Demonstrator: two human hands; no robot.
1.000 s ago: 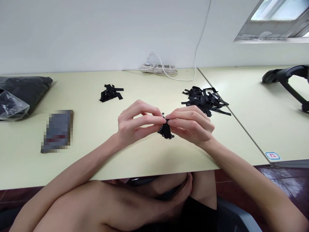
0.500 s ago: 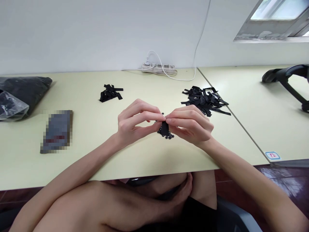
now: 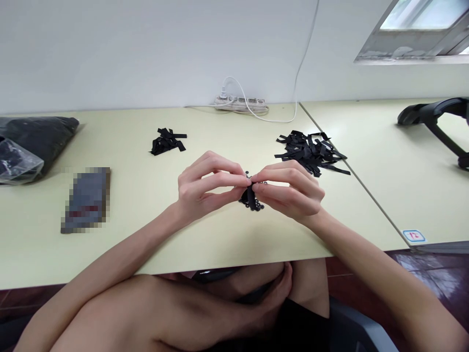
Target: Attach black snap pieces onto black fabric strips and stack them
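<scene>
Between my two hands hangs a black fabric strip, pinched at its top end. My left hand grips it from the left with thumb and fingertips pressed together. From the other side, my right hand pinches the same end, its fingertips touching those of the left. Whatever else sits between the fingertips is hidden. Several small dark round pieces with holes, like snap buttons, lie on the table under and around the strip, partly covered by the hands.
A small pile of black strips lies behind my left hand, a larger pile behind my right. Leftward are a blurred flat object and a dark plastic bag. A power strip with white cable lies by the wall; a black frame stands far right.
The black strip has turned between my fingers, so its hanging part looks narrower and folded. My right fingers have shifted slightly at the pinch; both arms stay in place.
</scene>
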